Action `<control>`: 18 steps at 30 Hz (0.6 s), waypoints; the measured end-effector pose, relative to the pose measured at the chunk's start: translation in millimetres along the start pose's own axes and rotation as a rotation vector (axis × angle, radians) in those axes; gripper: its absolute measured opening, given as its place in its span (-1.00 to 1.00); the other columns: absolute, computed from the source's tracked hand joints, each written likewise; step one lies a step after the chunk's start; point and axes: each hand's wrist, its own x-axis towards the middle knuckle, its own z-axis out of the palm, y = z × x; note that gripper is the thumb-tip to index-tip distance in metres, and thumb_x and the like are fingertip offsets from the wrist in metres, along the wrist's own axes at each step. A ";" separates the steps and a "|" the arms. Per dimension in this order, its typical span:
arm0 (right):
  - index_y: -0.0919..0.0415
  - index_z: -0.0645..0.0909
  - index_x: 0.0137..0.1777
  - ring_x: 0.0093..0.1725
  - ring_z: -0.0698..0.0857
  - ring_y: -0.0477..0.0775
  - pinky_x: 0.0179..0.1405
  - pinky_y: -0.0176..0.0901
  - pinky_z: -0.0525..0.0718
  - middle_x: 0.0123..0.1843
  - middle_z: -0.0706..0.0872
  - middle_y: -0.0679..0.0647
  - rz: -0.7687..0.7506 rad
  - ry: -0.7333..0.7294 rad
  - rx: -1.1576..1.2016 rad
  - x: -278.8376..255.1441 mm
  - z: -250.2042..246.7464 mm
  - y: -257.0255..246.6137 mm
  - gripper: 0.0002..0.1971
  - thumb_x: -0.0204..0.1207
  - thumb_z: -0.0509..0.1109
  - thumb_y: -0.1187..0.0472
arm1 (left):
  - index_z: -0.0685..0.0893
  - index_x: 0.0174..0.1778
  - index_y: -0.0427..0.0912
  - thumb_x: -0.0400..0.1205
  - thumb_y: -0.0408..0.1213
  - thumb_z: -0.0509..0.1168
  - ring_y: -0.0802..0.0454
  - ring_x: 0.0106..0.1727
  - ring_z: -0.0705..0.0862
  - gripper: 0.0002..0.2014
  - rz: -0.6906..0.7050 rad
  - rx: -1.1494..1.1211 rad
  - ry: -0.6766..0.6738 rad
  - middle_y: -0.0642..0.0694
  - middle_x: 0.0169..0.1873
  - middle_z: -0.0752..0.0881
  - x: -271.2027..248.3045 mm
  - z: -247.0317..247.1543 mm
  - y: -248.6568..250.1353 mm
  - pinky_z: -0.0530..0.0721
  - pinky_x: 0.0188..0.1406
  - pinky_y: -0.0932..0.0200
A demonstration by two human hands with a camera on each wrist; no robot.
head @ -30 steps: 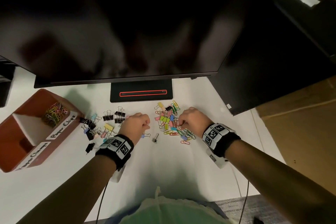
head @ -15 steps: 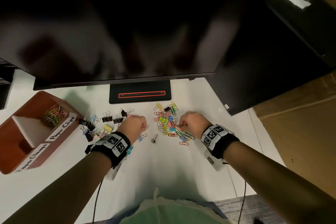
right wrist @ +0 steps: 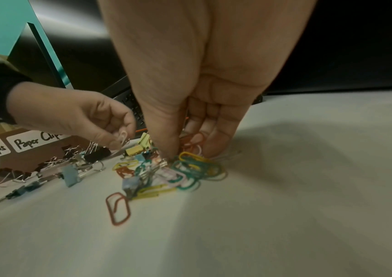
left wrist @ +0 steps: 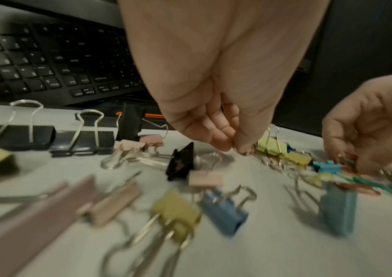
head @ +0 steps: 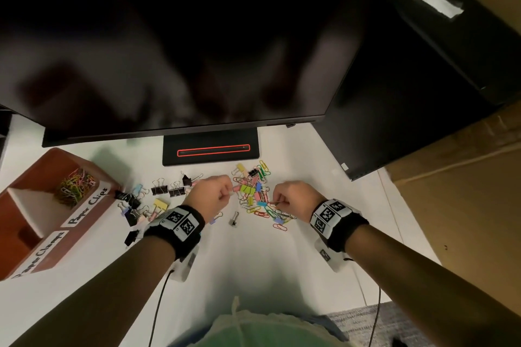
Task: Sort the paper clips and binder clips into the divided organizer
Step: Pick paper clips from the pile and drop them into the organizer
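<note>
Left hand pinches a pale paper clip; right hand pinches clips in the mixed pile.

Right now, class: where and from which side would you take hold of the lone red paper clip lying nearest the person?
Probably pinch the red paper clip across its long sides from above: it lies flat on the table, apart from the pile.

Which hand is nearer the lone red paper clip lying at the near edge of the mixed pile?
Right. The right hand works the pile just beyond the red paper clip; the left hand pinches a pale clip further left, across the pile.
</note>
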 end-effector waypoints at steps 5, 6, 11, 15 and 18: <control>0.19 0.65 0.04 -0.04 0.71 0.11 0.01 -0.11 0.68 -0.03 0.76 0.12 0.006 0.062 0.063 0.9 -2.7 4.7 -0.86 0.51 0.36 0.27 | 0.61 0.20 -0.09 0.55 -0.37 0.28 0.03 -0.14 0.62 -0.70 -0.041 0.013 0.011 -0.02 -0.16 0.65 24.8 -5.8 14.2 0.62 -0.06 0.18; 0.19 0.65 0.04 -0.04 0.71 0.11 0.03 -0.08 0.69 -0.03 0.76 0.12 0.013 0.072 0.080 2.0 -4.0 5.5 -0.86 0.50 0.37 0.27 | 0.61 0.20 -0.09 0.54 -0.34 0.31 0.03 -0.13 0.62 -0.70 -0.040 0.017 -0.004 -0.02 -0.15 0.65 28.8 -5.3 15.9 0.62 -0.06 0.18; 0.20 0.63 0.17 0.05 0.70 0.11 0.11 -0.11 0.67 0.06 0.75 0.14 0.053 0.109 0.119 8.9 -6.7 8.2 -0.76 0.50 0.38 0.25 | 0.62 0.14 -0.10 0.50 -0.33 0.38 0.05 -0.14 0.65 -0.71 -0.072 -0.052 -0.033 -0.04 -0.13 0.72 36.7 1.0 16.5 0.57 -0.14 0.25; 0.19 0.65 0.15 0.03 0.70 0.08 0.05 -0.21 0.63 0.05 0.76 0.12 0.050 0.113 0.133 10.5 -2.5 10.1 -0.77 0.49 0.39 0.25 | 0.66 0.05 -0.15 0.48 -0.35 0.41 0.04 -0.18 0.67 -0.77 -0.089 -0.142 0.029 -0.08 -0.16 0.74 33.8 5.1 13.0 0.57 -0.16 0.26; 0.19 0.66 0.12 -0.01 0.70 0.05 0.04 -0.20 0.67 0.02 0.77 0.11 0.055 0.126 0.157 10.9 -0.8 11.2 -0.78 0.48 0.41 0.24 | 0.68 -0.01 -0.18 0.47 -0.37 0.42 0.02 -0.21 0.66 -0.81 -0.113 -0.211 0.073 -0.09 -0.19 0.73 30.5 7.8 13.8 0.59 -0.16 0.25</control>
